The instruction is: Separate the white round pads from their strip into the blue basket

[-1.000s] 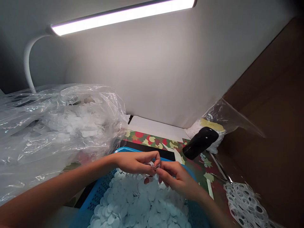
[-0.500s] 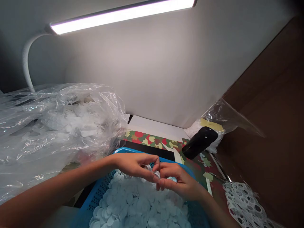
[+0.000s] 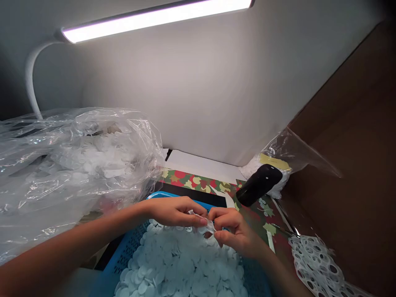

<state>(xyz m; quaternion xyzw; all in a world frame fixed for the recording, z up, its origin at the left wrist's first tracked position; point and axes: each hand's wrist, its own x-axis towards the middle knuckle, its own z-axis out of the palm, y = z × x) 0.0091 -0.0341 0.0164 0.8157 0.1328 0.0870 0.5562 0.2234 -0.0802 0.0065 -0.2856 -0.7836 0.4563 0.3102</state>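
Observation:
Over a blue plastic basket heaped with small white discs, both of my hands meet. My left hand pinches a soft white strip between thumb and fingers. Thumb and forefinger of my right hand grip the strip's other end. A round opening shows in the strip, between the two hands. Part of it is hidden under my left fingers.
A large clear plastic bag of white pieces lies on the left. At the right are a black object, a smaller clear bag and white sheets full of round holes. A lamp shines above.
My right hand has shifted slightly right and up, away from the left. The white strip now stretches between them, and its round opening has come into view.

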